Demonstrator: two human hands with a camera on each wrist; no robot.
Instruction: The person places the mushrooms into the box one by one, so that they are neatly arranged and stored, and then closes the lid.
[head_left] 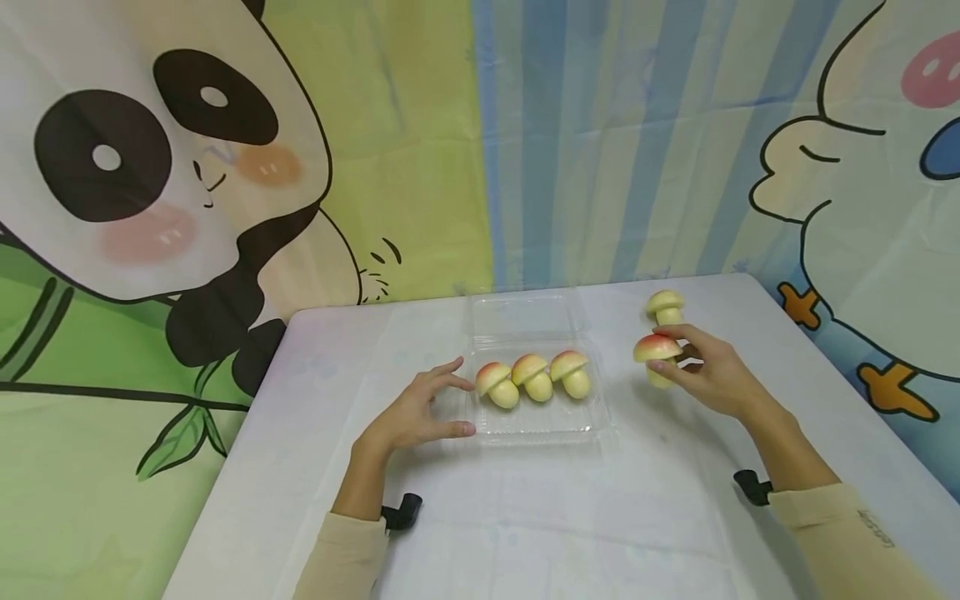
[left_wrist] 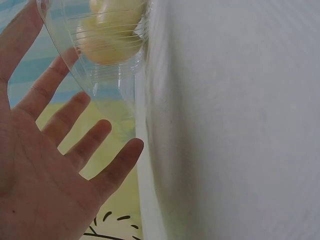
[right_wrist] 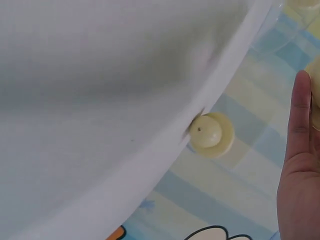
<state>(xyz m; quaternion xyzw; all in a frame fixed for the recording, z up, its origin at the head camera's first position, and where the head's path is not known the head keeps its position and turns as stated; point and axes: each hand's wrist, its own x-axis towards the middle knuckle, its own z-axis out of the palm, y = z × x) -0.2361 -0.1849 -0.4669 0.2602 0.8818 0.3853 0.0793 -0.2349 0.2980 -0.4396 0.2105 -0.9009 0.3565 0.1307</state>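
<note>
A clear plastic clamshell box (head_left: 543, 427) lies on the table with its lid (head_left: 521, 317) folded back. Along its back part are three toy mushrooms (head_left: 532, 375) in a row, with yellow stems and reddish-yellow caps tilted to the upper left. My left hand (head_left: 408, 412) is at the box's left side, fingers and thumb spread, their tips right at the edge; the left wrist view shows the same spread fingers (left_wrist: 97, 145). To the right of the box, my right hand (head_left: 716, 375) pinches a red-topped toy mushroom (head_left: 657, 347) between thumb and fingers, cap up.
Just behind the right hand another toy mushroom (head_left: 666, 307), paler, stands on the table; its rounded stem (right_wrist: 206, 131) faces the right wrist camera. A white cloth covers the table (head_left: 555, 525). Close behind the table hangs a printed backdrop (head_left: 420, 150) with a cartoon panda.
</note>
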